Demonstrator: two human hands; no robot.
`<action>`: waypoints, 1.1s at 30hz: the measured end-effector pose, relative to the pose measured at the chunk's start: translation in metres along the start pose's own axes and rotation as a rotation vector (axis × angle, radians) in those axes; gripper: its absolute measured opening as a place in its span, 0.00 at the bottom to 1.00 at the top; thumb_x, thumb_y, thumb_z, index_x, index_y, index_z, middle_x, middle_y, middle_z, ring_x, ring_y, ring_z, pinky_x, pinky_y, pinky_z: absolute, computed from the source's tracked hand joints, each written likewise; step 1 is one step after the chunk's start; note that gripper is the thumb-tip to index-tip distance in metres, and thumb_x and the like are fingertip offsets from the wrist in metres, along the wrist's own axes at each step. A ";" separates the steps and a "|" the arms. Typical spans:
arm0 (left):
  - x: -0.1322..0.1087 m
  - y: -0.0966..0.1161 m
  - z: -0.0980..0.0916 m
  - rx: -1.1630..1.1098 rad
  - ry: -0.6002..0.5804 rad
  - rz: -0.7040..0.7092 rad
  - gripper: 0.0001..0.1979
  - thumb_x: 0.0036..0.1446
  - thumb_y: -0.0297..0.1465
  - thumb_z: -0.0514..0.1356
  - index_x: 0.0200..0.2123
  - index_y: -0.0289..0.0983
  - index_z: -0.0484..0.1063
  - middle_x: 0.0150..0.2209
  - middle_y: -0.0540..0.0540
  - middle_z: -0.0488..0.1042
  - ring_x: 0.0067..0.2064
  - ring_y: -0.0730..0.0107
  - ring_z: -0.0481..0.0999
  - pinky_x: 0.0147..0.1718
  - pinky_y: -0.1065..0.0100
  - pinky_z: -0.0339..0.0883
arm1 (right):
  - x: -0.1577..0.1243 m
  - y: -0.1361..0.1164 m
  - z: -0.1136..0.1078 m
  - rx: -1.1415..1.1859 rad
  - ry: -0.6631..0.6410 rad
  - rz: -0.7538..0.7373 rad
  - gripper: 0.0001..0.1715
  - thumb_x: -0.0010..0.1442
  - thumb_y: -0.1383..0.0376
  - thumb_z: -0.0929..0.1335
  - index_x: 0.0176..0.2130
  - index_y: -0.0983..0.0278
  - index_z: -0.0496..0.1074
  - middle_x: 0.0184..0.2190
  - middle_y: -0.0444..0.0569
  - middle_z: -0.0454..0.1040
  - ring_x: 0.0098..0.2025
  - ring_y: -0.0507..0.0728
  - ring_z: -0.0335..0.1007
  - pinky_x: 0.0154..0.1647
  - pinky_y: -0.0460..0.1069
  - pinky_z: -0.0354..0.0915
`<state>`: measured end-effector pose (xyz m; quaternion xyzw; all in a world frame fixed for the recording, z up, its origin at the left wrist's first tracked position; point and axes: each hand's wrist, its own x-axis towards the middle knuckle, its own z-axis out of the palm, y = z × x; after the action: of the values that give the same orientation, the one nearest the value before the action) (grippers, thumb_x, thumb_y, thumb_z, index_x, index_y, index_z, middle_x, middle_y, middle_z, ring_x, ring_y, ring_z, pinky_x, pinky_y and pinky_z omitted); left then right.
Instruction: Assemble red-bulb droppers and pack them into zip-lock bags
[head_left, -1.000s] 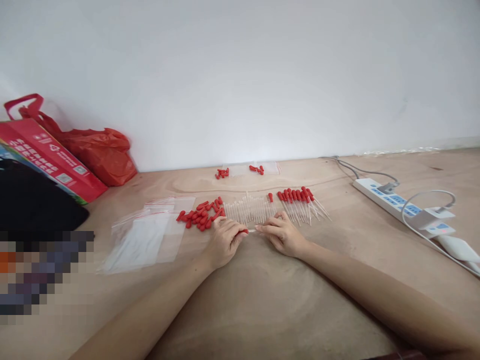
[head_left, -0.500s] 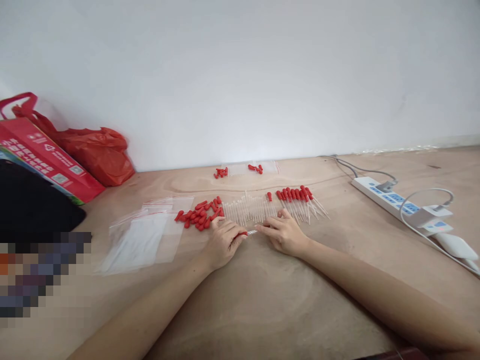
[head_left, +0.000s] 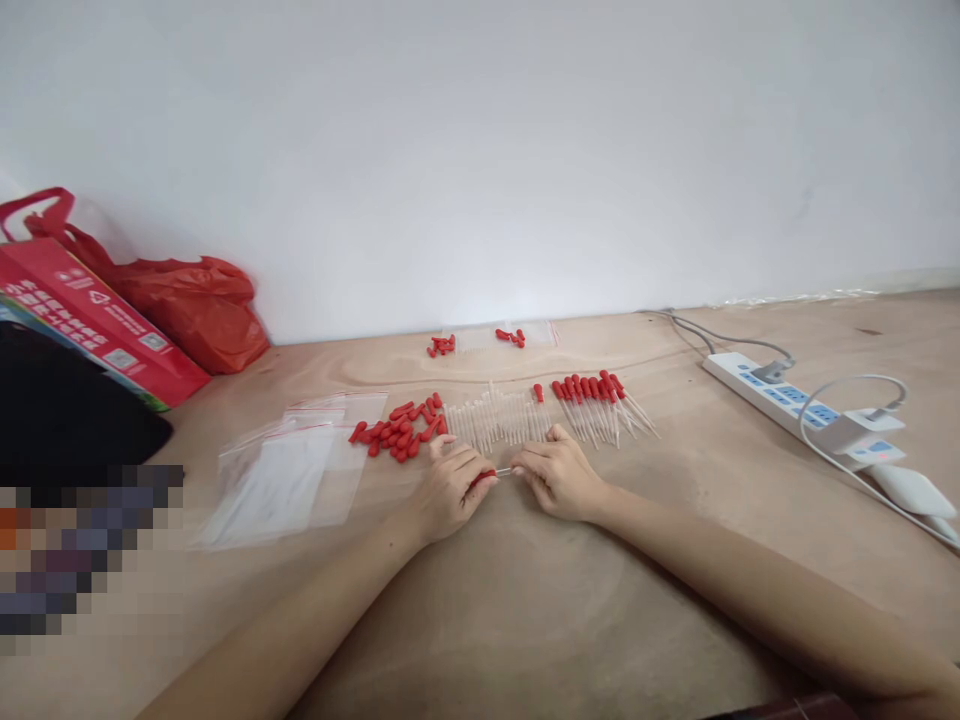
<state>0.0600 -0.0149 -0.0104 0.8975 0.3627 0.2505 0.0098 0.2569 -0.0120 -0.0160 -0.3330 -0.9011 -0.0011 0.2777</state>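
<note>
My left hand [head_left: 448,490] pinches a red rubber bulb [head_left: 481,478] on the wooden table [head_left: 525,620]. My right hand [head_left: 559,472] pinches the clear glass dropper tube [head_left: 503,471] that meets the bulb. Both hands rest on the table, fingers closed, almost touching. Just beyond the left hand lies a pile of loose red bulbs [head_left: 400,428]. Beyond both hands is a row of bare clear tubes [head_left: 496,416]. To the right of that row lie several droppers with red bulbs fitted [head_left: 598,402].
Clear zip bags [head_left: 289,465] lie at the left. A red box [head_left: 90,320] and a red plastic bag [head_left: 187,300] stand at the far left by the wall. A white power strip [head_left: 795,405] with cables lies at the right. A few more bulbs [head_left: 480,340] lie on small bags near the wall.
My hands have drawn slightly closer together and a little toward me, with the bulb and tube between them. Nothing else moved.
</note>
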 end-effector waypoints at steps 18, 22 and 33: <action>0.002 0.001 -0.009 0.037 0.053 0.035 0.09 0.59 0.31 0.48 0.31 0.39 0.67 0.29 0.51 0.73 0.35 0.71 0.69 0.48 0.58 0.44 | 0.017 -0.007 -0.025 0.391 -0.297 0.157 0.12 0.56 0.68 0.60 0.30 0.66 0.71 0.27 0.47 0.73 0.29 0.51 0.65 0.31 0.45 0.58; -0.001 -0.007 -0.009 0.121 0.164 -0.081 0.13 0.55 0.37 0.53 0.42 0.41 0.65 0.41 0.45 0.71 0.44 0.63 0.66 0.47 0.58 0.46 | 0.017 0.007 -0.040 0.311 -0.263 0.178 0.09 0.54 0.69 0.61 0.29 0.64 0.71 0.27 0.46 0.73 0.28 0.51 0.66 0.30 0.44 0.58; -0.009 -0.025 -0.009 0.316 0.225 -0.359 0.09 0.50 0.34 0.56 0.36 0.41 0.66 0.40 0.44 0.70 0.45 0.57 0.65 0.43 0.54 0.49 | 0.003 0.102 -0.046 -0.228 -0.078 0.969 0.11 0.52 0.67 0.62 0.36 0.69 0.66 0.29 0.54 0.72 0.31 0.57 0.67 0.25 0.45 0.53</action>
<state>0.0348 -0.0038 -0.0114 0.7755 0.5498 0.2834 -0.1267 0.3394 0.0609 0.0061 -0.7414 -0.6467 0.0419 0.1743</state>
